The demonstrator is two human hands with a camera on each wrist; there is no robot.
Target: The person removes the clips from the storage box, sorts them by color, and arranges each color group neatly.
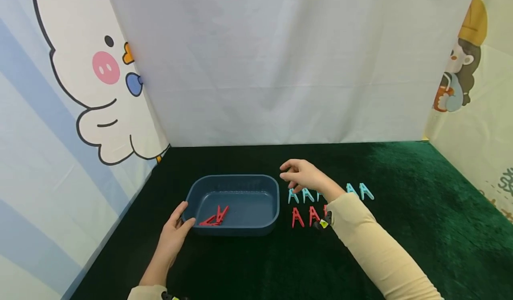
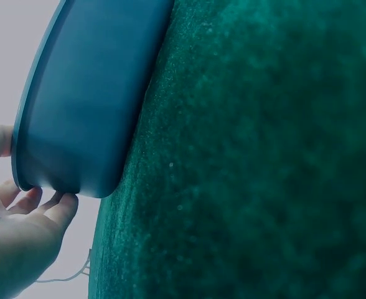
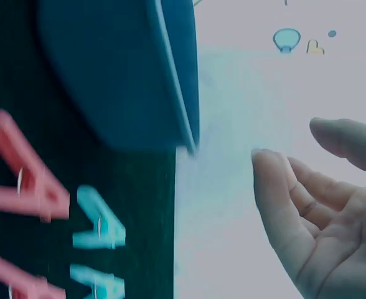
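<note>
My left hand (image 1: 176, 229) holds a dark blue plastic basin (image 1: 232, 231) at its near left corner. In the left wrist view its thumb is at the rim, while the other fingers touch the outer wall. Two red clothespins (image 1: 214, 218) lie inside the basin at the near left. Past the basin's right side, my right hand (image 1: 304, 175) hovers with nothing in it, its fingers loosely bent. Below that hand stands a row of turquoise clothespins (image 1: 307, 196). Nearer the front is a row of red clothespins (image 1: 297, 218), partly covered by the right sleeve.
Dark green plush cloth (image 1: 421, 229) covers the table. A white curtain (image 1: 296, 68) hangs along its back edge. Printed fabric panels with cartoon figures flank it on the left and right.
</note>
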